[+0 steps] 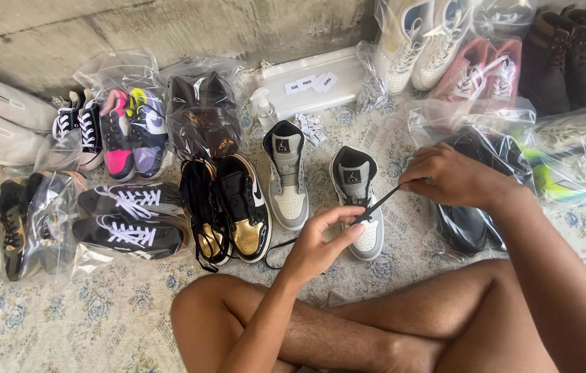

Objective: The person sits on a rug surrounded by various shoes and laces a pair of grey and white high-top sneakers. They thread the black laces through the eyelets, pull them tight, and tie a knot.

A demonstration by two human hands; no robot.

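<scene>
We see a black lace (pixel 379 200) stretched taut, long axis running diagonally from lower left up to the right, above the right-hand grey-and-white sneaker (pixel 361 207). Its lower end is hidden under the left hand (pixel 317 242), fingers pinched shut on it; the upper end vanishes inside the right hand (pixel 448 178), fingers curled tight round it. A loose black loop trails on the patterned cloth (pixel 99 318) near the left wrist. The sneaker's toe points toward us, collar away; its twin (pixel 286 176) lies just beside, parallel. Black-and-gold pair (pixel 227 207) further left. Bagged shoes (pixel 203 114) are blurred by plastic glare; the shoes at the top right (pixel 424 38) are cut off.
</scene>
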